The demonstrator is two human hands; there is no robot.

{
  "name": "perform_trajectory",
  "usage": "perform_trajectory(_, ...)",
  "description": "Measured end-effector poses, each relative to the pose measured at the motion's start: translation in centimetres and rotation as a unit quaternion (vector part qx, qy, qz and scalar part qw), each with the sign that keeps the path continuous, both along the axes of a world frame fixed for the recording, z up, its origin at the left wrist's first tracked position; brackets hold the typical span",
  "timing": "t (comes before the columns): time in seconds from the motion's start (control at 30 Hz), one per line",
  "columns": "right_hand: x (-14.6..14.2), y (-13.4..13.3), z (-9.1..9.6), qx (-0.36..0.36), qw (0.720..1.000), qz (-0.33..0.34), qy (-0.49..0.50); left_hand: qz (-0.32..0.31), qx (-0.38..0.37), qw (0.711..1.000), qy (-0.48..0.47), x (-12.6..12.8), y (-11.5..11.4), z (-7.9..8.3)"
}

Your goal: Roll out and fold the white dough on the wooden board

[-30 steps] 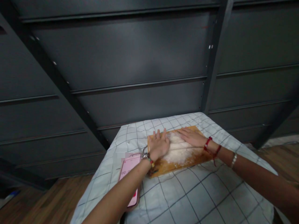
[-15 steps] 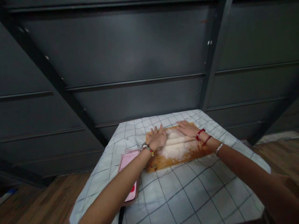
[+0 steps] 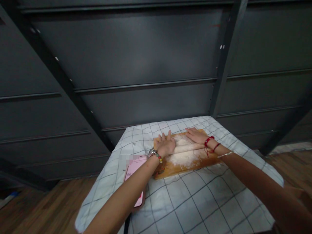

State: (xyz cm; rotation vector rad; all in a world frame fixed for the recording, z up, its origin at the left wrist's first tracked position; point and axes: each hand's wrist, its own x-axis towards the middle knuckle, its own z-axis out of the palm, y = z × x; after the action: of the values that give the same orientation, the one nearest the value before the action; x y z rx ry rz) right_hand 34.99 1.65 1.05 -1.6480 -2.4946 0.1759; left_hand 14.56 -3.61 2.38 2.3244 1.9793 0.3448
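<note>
A wooden board (image 3: 170,170) dusted with white flour lies on a table covered by a white checked cloth (image 3: 195,201). On the board is a long roll of pale dough (image 3: 186,149). My left hand (image 3: 165,144) rests flat on the roll's left end, fingers stretched out. My right hand (image 3: 197,136) lies flat on the right end, fingers extended. Both wrists wear bead and string bracelets.
A pink phone (image 3: 135,175) lies on the cloth left of the board, partly under my left forearm. Behind the table stands a dark grey panelled wall (image 3: 146,65) with slanted metal beams. Wooden floor (image 3: 41,211) shows on both sides of the table.
The flattened dough under my palms has become a long roll. Both hands moved slightly away from me across the board, staying flat on it.
</note>
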Motion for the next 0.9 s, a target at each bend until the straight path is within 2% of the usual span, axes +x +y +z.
perform_trajectory(0.1, 0.4, -2.7, -0.7, 0.024, 0.997, 0.075, 0.004, -0.034, -0.011, 0.999, 0.014, -0.3, -1.0, -0.8)
perform_trajectory(0.2, 0.6, -4.8, -0.4, 0.044, 0.996, 0.076, 0.014, -0.054, 0.004, 0.998, 0.039, -0.2, -1.1, -0.7)
perform_trajectory(0.3, 0.3, -4.5, 1.0, 0.048, 0.998, 0.047, 0.008, -0.029, -0.008, 0.999, 0.042, 0.3, -0.5, 0.2)
perform_trajectory(0.37, 0.1, -4.4, 1.3, 0.055, 0.998, 0.037, 0.007, -0.023, -0.015, 0.999, 0.038, 0.4, -0.8, 0.3)
perform_trajectory(0.47, 0.4, -6.0, 0.2, 0.083, 0.995, 0.054, 0.0, -0.054, 0.019, 0.997, 0.044, 0.0, -2.8, -0.6)
perform_trajectory(0.57, 0.8, -7.5, -1.2, 0.149, 0.984, 0.093, -0.013, -0.088, 0.084, 0.991, 0.064, -0.2, -4.1, -1.5)
perform_trajectory(0.77, 0.4, -5.9, -0.6, 0.176, 0.982, 0.067, -0.011, -0.029, 0.072, 0.995, 0.068, 0.5, -3.4, -1.0)
perform_trajectory(0.9, 0.8, -8.3, -1.8, 0.206, 0.975, 0.078, -0.004, -0.095, 0.134, 0.984, 0.067, -0.1, -6.0, -2.0)
